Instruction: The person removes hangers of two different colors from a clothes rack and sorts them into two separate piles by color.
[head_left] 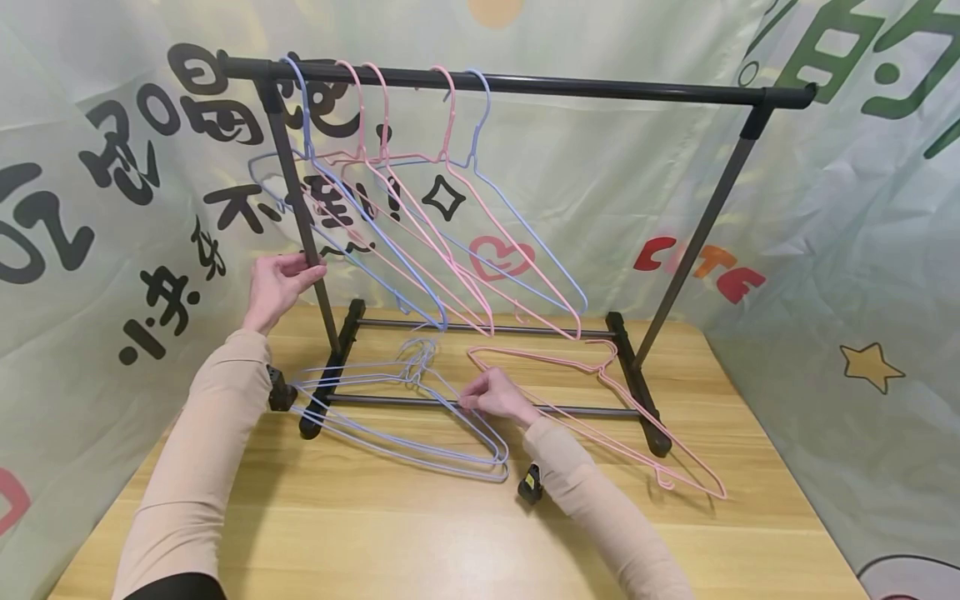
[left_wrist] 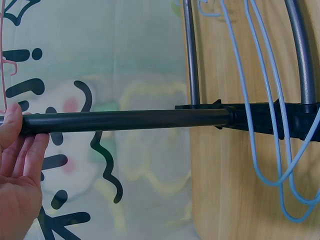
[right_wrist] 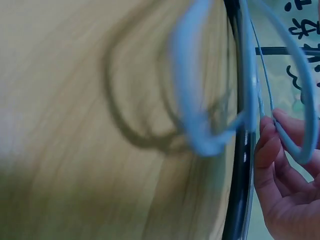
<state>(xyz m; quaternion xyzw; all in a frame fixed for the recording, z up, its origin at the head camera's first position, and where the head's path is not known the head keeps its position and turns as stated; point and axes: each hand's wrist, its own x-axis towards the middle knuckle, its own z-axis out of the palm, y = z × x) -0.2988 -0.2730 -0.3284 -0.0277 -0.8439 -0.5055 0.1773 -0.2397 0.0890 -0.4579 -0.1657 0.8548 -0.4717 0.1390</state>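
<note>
My left hand grips the left upright post of a black garment rack, thumb on one side and fingers on the other. Lower down, my right hand pinches the wire of a light blue clothes hanger between thumb and fingertips. That hanger lies among several blue hangers overlapping across the rack's base at the left; which one I hold is hard to separate in the head view. From the top bar hang two blue hangers and three pink hangers, grouped toward the left.
Pink hangers lie on the wooden table at the right, across the rack's right foot. A printed cloth backdrop encloses the table behind and on both sides. Two thin crossbars join the feet.
</note>
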